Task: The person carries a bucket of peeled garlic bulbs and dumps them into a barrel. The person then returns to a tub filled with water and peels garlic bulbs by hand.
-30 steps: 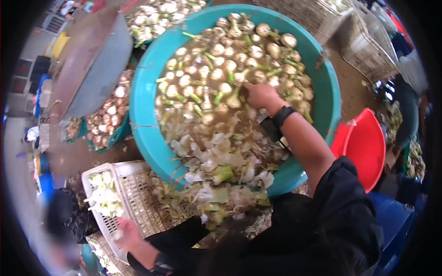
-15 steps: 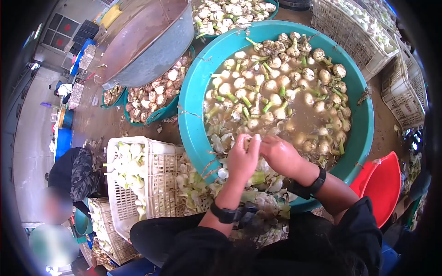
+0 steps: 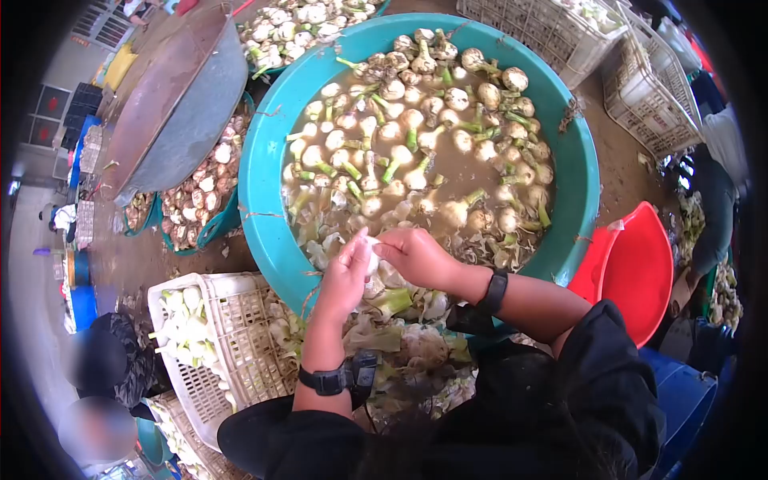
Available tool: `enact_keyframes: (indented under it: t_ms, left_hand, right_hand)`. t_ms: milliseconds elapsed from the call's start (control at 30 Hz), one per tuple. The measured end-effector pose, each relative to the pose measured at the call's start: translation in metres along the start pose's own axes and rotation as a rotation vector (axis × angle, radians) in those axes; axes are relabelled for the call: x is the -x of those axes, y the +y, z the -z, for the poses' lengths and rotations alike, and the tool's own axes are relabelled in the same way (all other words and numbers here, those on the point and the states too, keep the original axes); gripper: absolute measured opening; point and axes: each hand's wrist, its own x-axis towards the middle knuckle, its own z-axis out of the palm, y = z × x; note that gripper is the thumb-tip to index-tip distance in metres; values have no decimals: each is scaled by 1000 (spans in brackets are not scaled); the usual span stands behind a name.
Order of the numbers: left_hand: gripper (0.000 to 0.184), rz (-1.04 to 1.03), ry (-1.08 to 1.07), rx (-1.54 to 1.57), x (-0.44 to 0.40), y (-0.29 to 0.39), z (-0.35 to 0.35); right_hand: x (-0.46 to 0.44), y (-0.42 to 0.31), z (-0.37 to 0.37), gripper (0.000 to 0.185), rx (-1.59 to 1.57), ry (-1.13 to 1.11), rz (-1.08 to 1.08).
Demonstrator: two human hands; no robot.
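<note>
My left hand [image 3: 346, 276] is closed around a pale garlic bulb [image 3: 373, 262], most of which the fingers hide. Against the bulb's upper side, the thumb and fingers of my right hand [image 3: 419, 254] are pinched together. Both hands are over the near side of a big teal tub [image 3: 578, 172]. Several garlic bulbs with cut green stems [image 3: 412, 120] float in its muddy water, with loose peeled skins [image 3: 392, 224] close to my hands. Below my wrists lies a heap of peeled leaves and skins [image 3: 424, 346].
At left a white crate [image 3: 240, 320] holds peeled garlic. Beyond it are a tilted metal basin [image 3: 192, 104] and teal baskets of garlic. A red basin [image 3: 640, 268] and blue barrel [image 3: 680, 392] stand at right, white crates [image 3: 652, 104] at upper right. Other people are at both sides.
The view has shifted, so the tub and crates appear further left. My hands stay together over the tub's near side, and the white bulb between them now shows more.
</note>
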Motion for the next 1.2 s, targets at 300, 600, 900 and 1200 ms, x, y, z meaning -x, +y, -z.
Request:
enact_keyframes:
  t_ms: [300, 600, 900, 1200]
  left_hand:
    - [37, -841, 294, -879, 10, -14, -17]
    - [28, 230, 347, 1303, 4, -21, 2]
    - [41, 183, 539, 1101, 10, -18, 1]
    - [41, 238, 348, 1280, 5, -21, -6]
  right_hand:
    - [-10, -1, 3, 19, -704, -50, -720]
    - [13, -33, 52, 17, -758, -48, -117]
    - [9, -25, 43, 49, 552, -76, 166]
    - [-3, -44, 54, 25, -1254, -349, -368]
